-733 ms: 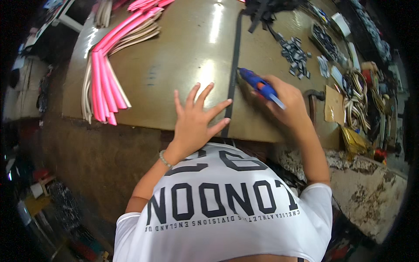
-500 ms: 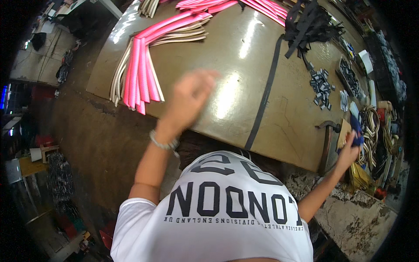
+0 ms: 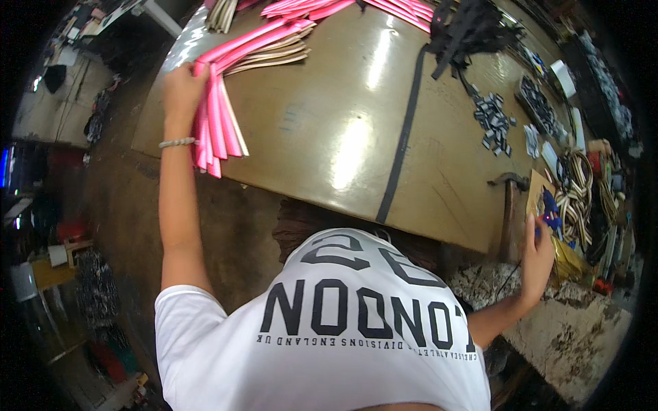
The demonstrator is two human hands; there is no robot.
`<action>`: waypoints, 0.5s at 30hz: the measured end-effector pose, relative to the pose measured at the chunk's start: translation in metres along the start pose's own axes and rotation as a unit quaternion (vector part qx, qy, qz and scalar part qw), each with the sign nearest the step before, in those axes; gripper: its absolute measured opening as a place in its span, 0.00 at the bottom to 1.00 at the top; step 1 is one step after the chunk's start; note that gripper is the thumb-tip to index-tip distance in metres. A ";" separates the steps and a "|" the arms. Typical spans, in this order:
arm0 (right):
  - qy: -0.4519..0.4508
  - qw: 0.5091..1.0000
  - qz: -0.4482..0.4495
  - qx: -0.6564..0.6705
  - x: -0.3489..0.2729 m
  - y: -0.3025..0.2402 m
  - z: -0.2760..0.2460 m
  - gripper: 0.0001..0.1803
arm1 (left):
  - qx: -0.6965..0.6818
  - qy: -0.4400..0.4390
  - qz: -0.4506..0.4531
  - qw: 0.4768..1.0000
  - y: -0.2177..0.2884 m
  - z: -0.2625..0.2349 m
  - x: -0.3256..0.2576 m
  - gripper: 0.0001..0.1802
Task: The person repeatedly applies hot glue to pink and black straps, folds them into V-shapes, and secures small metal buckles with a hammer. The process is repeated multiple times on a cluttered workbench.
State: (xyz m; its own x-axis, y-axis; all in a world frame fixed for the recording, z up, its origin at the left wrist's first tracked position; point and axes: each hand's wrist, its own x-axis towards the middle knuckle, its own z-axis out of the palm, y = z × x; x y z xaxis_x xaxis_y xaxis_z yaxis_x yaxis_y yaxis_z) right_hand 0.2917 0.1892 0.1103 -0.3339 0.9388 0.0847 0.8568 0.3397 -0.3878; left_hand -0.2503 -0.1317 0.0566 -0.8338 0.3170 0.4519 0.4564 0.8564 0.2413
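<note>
Outstretched left hand (image 3: 184,94) at pink strips (image 3: 216,120), right hand (image 3: 539,245) at glue gun (image 3: 551,209)

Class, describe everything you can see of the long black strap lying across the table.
The black strap is a narrow, flat band, dull and fabric-like. It lies nearly straight across the shiny brown table, from beside a heap of black straps to the near edge; whether its far end meets the heap is unclear. Neither the left hand nor the right hand touches it.
</note>
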 end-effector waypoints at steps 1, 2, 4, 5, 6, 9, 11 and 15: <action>-0.041 0.996 -0.026 0.073 0.001 -0.018 -0.002 0.26 | 0.000 -0.006 -0.019 1.000 0.014 -0.013 0.002 0.25; -0.044 0.990 -0.060 0.118 0.000 -0.036 0.000 0.21 | -0.112 0.025 0.006 0.993 0.032 -0.026 0.002 0.21; -0.028 0.967 -0.168 0.191 0.000 -0.075 0.003 0.17 | -0.331 0.006 0.049 0.942 0.073 -0.060 -0.008 0.15; -0.001 0.951 -0.219 0.220 -0.002 -0.095 0.005 0.17 | -0.438 -0.023 0.086 0.895 0.095 -0.077 -0.022 0.13; 0.040 0.913 -0.302 0.273 0.001 -0.115 0.009 0.17 | -0.420 -0.051 0.174 0.889 0.113 -0.099 -0.036 0.12; 0.118 0.828 -0.434 0.335 0.001 -0.163 0.021 0.18 | -0.402 -0.085 0.388 0.825 0.173 -0.130 -0.064 0.12; 0.069 0.811 -0.458 0.356 -0.002 -0.179 0.035 0.18 | -0.438 -0.099 0.399 0.799 0.201 -0.125 -0.079 0.10; -0.088 0.858 -0.225 0.454 -0.006 -0.172 0.079 0.15 | -0.538 -0.276 0.165 0.779 0.227 -0.068 -0.104 0.12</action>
State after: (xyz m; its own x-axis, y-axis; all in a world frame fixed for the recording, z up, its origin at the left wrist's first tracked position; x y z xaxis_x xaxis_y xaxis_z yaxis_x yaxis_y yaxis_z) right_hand 0.1153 0.1207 0.1040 -0.6730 0.6736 0.3055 -0.0073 0.4070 -0.9134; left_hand -0.0388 0.0017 0.1222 -0.4868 0.8291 0.2750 0.4220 -0.0525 0.9051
